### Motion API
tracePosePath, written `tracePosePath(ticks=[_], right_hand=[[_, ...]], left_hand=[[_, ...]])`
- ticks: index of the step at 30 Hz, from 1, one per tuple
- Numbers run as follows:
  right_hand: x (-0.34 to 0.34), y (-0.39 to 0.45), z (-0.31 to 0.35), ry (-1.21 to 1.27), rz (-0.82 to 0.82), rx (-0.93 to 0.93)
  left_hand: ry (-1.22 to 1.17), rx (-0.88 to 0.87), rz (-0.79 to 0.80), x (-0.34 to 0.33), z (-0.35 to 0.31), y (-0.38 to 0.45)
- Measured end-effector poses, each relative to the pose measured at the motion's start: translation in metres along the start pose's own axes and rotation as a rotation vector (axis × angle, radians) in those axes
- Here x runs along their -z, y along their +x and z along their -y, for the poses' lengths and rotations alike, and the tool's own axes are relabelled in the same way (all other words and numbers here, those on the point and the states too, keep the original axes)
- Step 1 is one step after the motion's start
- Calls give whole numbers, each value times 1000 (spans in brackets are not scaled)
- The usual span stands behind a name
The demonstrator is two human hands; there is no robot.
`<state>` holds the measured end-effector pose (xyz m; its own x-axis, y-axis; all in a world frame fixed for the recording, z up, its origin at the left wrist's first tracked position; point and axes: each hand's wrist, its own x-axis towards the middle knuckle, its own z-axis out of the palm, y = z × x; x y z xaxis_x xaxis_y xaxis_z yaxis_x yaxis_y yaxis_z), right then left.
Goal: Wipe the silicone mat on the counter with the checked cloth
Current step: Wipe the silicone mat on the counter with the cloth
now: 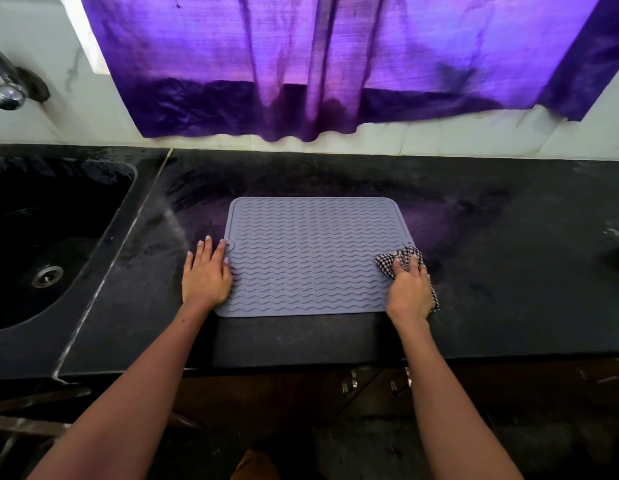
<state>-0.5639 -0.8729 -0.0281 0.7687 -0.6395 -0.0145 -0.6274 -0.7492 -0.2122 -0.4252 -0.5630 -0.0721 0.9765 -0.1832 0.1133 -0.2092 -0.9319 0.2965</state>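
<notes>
A grey silicone mat [311,254] with wavy ridges lies flat on the black counter [491,271]. My left hand [206,275] rests flat on the mat's left edge, fingers spread, partly on the counter. My right hand [410,289] presses down on the bunched black-and-white checked cloth [391,261] at the mat's right edge. The cloth sticks out beyond my fingers and beside my wrist, and my hand hides its middle.
A black sink [41,237] with a metal drain is set into the counter at the left, with a chrome tap [5,88] above it. A purple curtain [318,64] hangs over the white tiled wall behind. Cabinet handles [377,379] show below the counter's front edge.
</notes>
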Motion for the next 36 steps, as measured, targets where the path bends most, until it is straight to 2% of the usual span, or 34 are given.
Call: tracePosePath(ticks=[5, 8, 11, 14, 18, 24, 29, 32, 36], right_hand=[[8, 3, 2, 18, 20, -12], [21, 8, 5, 153, 49, -124], [33, 7, 6, 214, -4, -220], [31, -5, 6, 138, -25, -231], [16, -8, 10, 13, 60, -225], [4, -2, 21, -131, 80, -235], [7, -7, 20, -156, 86, -206], [15, -10, 17, -113, 80, -199], [41, -13, 4, 96, 39, -226]], left_hand=[[-26, 4, 33, 4, 1, 1], [-61, -7, 55, 7, 2, 1], [-35, -37, 84, 11, 7, 2], [-3, -80, 76, 13, 14, 0], [-17, -93, 19, 9, 16, -3], [-25, -86, 10, 7, 15, -3], [-25, -87, 19, 8, 17, -3], [-21, -87, 20, 8, 16, -3], [-29, -89, 16, 8, 16, -4]])
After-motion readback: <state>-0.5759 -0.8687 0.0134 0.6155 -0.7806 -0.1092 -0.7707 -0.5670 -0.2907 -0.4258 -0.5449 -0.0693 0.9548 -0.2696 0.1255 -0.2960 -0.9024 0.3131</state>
